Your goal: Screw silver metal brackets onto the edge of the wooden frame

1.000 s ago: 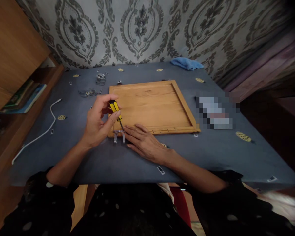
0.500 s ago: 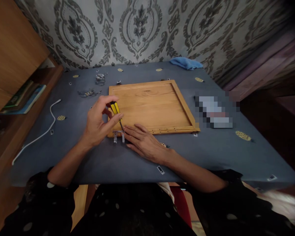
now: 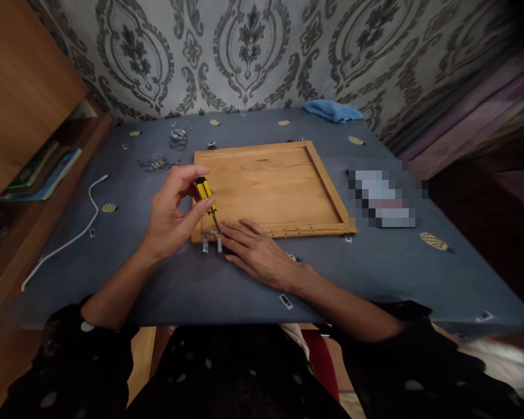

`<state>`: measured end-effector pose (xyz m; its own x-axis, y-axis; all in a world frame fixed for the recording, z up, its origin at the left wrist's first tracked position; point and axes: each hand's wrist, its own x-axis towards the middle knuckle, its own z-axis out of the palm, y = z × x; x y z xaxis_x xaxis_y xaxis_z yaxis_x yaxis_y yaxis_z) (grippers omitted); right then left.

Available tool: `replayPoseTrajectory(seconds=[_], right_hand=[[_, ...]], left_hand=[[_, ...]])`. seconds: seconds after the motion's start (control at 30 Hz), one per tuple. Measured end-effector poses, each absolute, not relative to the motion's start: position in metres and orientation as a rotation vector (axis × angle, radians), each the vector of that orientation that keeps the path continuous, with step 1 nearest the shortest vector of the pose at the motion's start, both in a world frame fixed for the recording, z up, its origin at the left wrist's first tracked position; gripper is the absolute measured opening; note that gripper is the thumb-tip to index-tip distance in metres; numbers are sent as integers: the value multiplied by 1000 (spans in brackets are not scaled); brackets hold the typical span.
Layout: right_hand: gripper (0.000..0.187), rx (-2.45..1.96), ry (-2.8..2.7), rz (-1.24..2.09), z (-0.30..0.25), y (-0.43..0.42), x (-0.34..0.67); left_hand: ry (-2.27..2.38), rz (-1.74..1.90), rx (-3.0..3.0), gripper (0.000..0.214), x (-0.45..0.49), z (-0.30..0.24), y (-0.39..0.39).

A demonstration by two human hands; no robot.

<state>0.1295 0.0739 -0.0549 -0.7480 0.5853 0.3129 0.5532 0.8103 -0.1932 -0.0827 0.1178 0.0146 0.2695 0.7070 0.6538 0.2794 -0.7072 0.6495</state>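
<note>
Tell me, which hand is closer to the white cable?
Left. The left hand, holding the screwdriver, is right of the cable; the right hand lies farther right, at the board's edge.

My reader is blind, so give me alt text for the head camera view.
A person's left hand holds a yellow-and-black screwdriver, its tip down at a small metal bracket on the near left corner of a framed wooden panel. The right hand lies flat beside the bracket on a dark grey table.

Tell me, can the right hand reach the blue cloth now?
Probably, with a stretch: the right hand lies flat on the board's near edge, and only that low board lies between it and the cloth.
</note>
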Motion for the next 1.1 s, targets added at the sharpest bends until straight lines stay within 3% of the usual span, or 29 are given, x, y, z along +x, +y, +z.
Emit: replayPoseTrajectory(seconds=[1.1], right_hand=[[43,-867,-2618,160,-58,75,129]], left_hand=[[943,1428,2387,31,-83,16,115]])
